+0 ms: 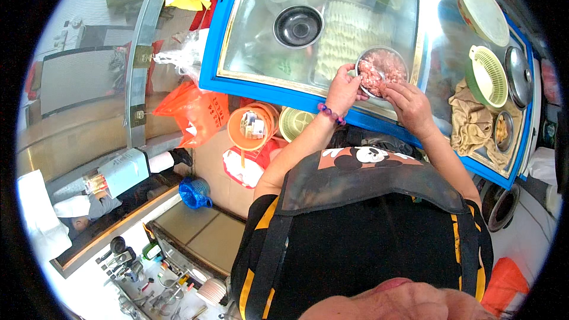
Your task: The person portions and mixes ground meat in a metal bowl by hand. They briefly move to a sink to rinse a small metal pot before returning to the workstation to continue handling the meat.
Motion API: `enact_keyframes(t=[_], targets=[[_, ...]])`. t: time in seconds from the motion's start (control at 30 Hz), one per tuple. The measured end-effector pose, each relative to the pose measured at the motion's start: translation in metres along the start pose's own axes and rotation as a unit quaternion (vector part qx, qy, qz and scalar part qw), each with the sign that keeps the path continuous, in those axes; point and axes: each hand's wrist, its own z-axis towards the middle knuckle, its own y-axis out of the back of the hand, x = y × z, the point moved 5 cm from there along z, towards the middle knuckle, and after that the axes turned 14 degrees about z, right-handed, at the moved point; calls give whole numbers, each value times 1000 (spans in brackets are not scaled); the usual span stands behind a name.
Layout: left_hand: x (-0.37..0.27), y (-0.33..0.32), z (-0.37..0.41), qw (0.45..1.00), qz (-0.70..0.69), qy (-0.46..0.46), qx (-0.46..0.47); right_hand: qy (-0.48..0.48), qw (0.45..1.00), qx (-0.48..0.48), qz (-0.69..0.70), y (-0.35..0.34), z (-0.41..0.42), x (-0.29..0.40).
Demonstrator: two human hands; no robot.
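My left hand (pixel 346 86) grips the rim of a steel bowl (pixel 404 58) filled with pink minced meat (pixel 386 66). The bowl sits over the front part of a glass top (pixel 258 64) with a blue frame. At the bowl's near right side, the bent fingers of my right hand (pixel 409 106) touch the meat; whether they hold anything is hidden. Beneath the glass lies a tray of pale, folded pieces in rows (pixel 351 31), possibly dumplings. A dark, shiny bowl (pixel 298 26) stands on the glass to the left. A beaded bracelet circles my left wrist.
To the right are a green-and-cream colander (pixel 489 78), a metal lid (pixel 519 78), a cloth (pixel 471 120) and a small bowl of yellowish pieces (pixel 503 131). Lower left, an orange bucket (pixel 235 135) holds papers near a red plastic bag (pixel 195 113). Utensils crowd a surface behind me.
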Motion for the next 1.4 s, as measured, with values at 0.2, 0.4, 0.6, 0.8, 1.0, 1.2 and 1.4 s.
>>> enact_keyframes(t=[0.2,0.4,0.6,0.8,1.0,1.2,1.4], targets=[[-1,0,0,1000,21,4,-10,-12,1000,-22,15,31,8,4],[-8,-2,-3,999,49,-16,-5,-113,982,-101,114,22,11,-2],[-3,1,-3,999,36,-24,-8,-314,910,-178,206,19,-6,-52],[2,2,-1,1000,-17,10,11,-173,965,-156,121,47,8,-28],[7,-3,-6,996,-78,45,2,-53,997,-49,11,2,-8,-7],[6,-3,-5,995,-75,70,20,-19,999,-21,20,8,-3,2],[-5,22,-14,994,-91,54,-34,-41,996,-72,44,39,19,7]])
